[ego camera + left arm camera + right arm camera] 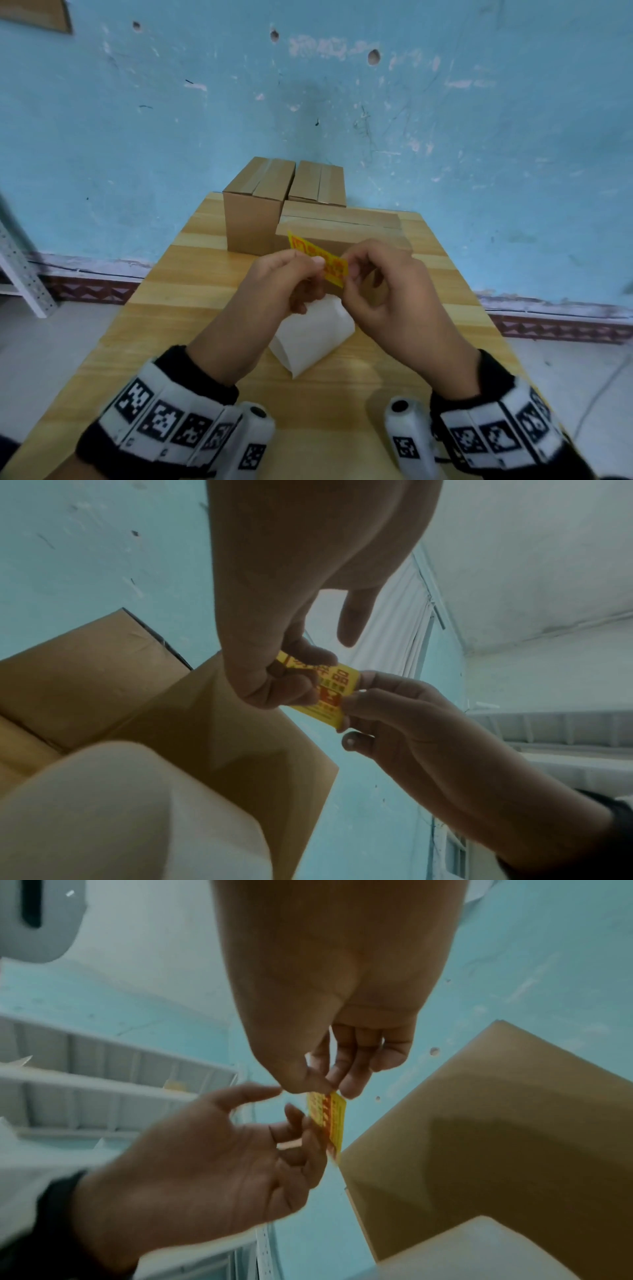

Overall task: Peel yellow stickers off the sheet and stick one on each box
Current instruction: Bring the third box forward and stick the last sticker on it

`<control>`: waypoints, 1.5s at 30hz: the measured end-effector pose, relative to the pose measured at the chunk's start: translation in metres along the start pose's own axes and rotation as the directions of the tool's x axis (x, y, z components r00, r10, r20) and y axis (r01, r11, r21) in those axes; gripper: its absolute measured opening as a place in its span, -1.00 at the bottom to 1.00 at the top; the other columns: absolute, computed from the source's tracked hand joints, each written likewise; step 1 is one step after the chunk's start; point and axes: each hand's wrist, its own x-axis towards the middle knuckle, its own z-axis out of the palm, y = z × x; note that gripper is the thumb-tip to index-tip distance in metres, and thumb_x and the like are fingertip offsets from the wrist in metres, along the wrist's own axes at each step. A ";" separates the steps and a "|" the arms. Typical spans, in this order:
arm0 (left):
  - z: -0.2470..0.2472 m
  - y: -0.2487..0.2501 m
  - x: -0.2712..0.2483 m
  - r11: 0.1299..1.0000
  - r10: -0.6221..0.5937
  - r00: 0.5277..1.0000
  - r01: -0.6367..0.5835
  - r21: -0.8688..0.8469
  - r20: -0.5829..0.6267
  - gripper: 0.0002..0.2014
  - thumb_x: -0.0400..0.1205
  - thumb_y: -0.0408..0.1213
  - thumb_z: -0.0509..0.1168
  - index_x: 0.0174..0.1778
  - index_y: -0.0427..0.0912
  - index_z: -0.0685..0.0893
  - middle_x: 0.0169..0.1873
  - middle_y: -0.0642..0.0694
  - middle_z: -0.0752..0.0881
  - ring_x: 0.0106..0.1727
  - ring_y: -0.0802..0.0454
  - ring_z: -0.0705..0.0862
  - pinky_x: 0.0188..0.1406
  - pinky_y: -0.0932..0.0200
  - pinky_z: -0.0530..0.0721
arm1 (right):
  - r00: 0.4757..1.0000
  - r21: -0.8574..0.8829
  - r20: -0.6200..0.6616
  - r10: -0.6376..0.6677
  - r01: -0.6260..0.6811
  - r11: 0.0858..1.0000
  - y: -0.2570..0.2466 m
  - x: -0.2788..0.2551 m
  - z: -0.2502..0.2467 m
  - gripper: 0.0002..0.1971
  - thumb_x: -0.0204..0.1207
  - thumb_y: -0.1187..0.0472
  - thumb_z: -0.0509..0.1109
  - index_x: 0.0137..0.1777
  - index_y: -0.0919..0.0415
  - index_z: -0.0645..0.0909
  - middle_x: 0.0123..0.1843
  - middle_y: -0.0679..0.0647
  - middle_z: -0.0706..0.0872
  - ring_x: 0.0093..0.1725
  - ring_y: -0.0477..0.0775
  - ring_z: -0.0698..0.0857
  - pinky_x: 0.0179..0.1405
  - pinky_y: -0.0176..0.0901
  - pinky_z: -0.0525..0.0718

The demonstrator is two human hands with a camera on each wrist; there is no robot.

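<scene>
Three plain cardboard boxes (255,205) stand on the wooden surface (164,294), none visibly labelled. Left hand (274,284) and right hand (387,291) both pinch one glossy yellow sticker (320,257), held above the white backing sheet (313,335); sticking is judged still ahead.

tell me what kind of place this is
Probably a plain packing or storage room: taped boxes on a wooden table, a scuffed blue wall with holes, and perforated metal shelving at the left.
</scene>
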 end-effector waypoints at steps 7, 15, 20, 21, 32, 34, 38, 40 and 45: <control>-0.018 -0.003 0.009 0.941 0.139 0.980 -0.086 0.326 -0.141 -0.82 0.53 -0.24 0.52 0.03 -0.05 0.76 -0.12 0.09 0.79 -0.24 0.17 0.74 -0.29 0.44 0.65 | 0.932 0.445 0.095 0.350 -0.354 0.822 0.024 0.006 -0.010 -0.72 0.63 0.45 0.36 -0.23 0.09 0.59 -0.49 -0.17 0.63 -0.46 -0.20 0.56 -0.42 -0.45 0.53; -0.025 -0.005 0.011 0.949 0.101 0.993 -0.078 0.304 -0.060 -0.86 0.62 -0.25 0.44 -0.10 -0.23 0.86 -0.18 -0.30 0.82 -0.20 0.04 0.77 -0.07 0.15 0.79 | 0.907 0.551 0.190 0.375 -0.415 0.724 0.035 0.005 -0.013 -0.88 0.56 0.50 0.41 -0.13 0.30 0.65 -0.46 -0.06 0.72 -0.48 -0.16 0.67 -0.43 -0.41 0.63; -0.025 -0.007 0.012 0.985 0.056 0.991 -0.036 0.167 -0.119 -0.87 0.58 -0.34 0.47 0.00 -0.25 0.86 -0.19 -0.21 0.88 -0.21 0.03 0.81 -0.10 0.19 0.83 | 0.902 0.531 0.253 0.351 -0.433 0.729 0.041 0.003 -0.014 -0.91 0.55 0.53 0.41 -0.09 0.37 0.68 -0.45 -0.05 0.73 -0.44 -0.18 0.69 -0.39 -0.42 0.65; -0.026 -0.007 0.012 0.984 0.055 0.993 -0.036 0.176 -0.108 -0.88 0.57 -0.33 0.48 -0.03 -0.25 0.86 -0.22 -0.19 0.88 -0.23 0.05 0.80 -0.13 0.22 0.82 | 0.899 0.520 0.256 0.356 -0.439 0.733 0.041 0.003 -0.015 -0.92 0.56 0.52 0.41 -0.08 0.37 0.68 -0.46 -0.05 0.73 -0.45 -0.19 0.69 -0.39 -0.42 0.65; -0.028 -0.005 0.014 0.975 -0.019 0.999 0.029 0.221 -0.050 -0.84 0.51 -0.36 0.53 0.00 -0.20 0.84 -0.34 -0.13 0.87 -0.40 0.21 0.76 -0.40 0.41 0.66 | 0.899 0.416 0.128 0.418 -0.431 0.800 0.043 0.003 -0.004 -0.79 0.49 0.45 0.52 -0.10 0.10 0.71 -0.36 -0.04 0.74 -0.29 0.07 0.69 -0.19 0.01 0.74; -0.028 -0.004 0.013 0.960 0.000 0.999 0.012 0.279 -0.046 -0.91 0.54 -0.31 0.50 -0.08 -0.20 0.86 -0.37 -0.04 0.84 -0.39 0.23 0.71 -0.46 0.43 0.55 | 0.889 0.421 0.115 0.443 -0.448 0.789 0.044 0.002 -0.001 -0.75 0.48 0.44 0.54 0.07 0.17 0.67 -0.28 0.09 0.73 -0.25 0.12 0.70 -0.18 0.05 0.76; -0.034 -0.004 0.013 0.938 -0.061 0.998 0.052 0.342 0.016 -0.87 0.60 -0.14 0.43 -0.08 -0.09 0.84 -0.24 -0.03 0.80 -0.20 0.16 0.67 -0.33 0.24 0.50 | 0.858 0.515 0.172 0.484 -0.497 0.698 0.045 0.000 0.002 -0.62 0.50 0.50 0.50 0.26 0.26 0.53 -0.28 0.13 0.70 -0.34 -0.10 0.73 -0.30 -0.25 0.77; -0.034 -0.004 0.014 0.931 -0.059 0.998 0.061 0.359 -0.017 -0.83 0.62 -0.09 0.41 -0.04 -0.09 0.84 -0.18 0.00 0.81 -0.14 0.15 0.65 -0.28 0.27 0.51 | 0.873 0.495 0.182 0.453 -0.480 0.725 0.041 0.000 -0.002 -0.89 0.55 0.47 0.46 0.00 0.30 0.68 -0.34 0.05 0.75 -0.34 -0.14 0.74 -0.31 -0.30 0.77; -0.027 -0.008 0.019 0.759 0.131 0.991 -0.096 0.644 -0.007 -0.88 0.53 -0.04 0.49 -0.17 0.01 0.87 -0.08 0.03 0.67 -0.07 0.44 0.46 -0.17 0.62 0.37 | 0.905 0.170 0.066 0.420 -0.425 0.889 0.052 0.002 -0.003 -0.79 0.53 0.19 0.54 -0.31 0.01 0.64 -0.29 0.07 0.69 -0.35 -0.13 0.55 -0.33 -0.29 0.45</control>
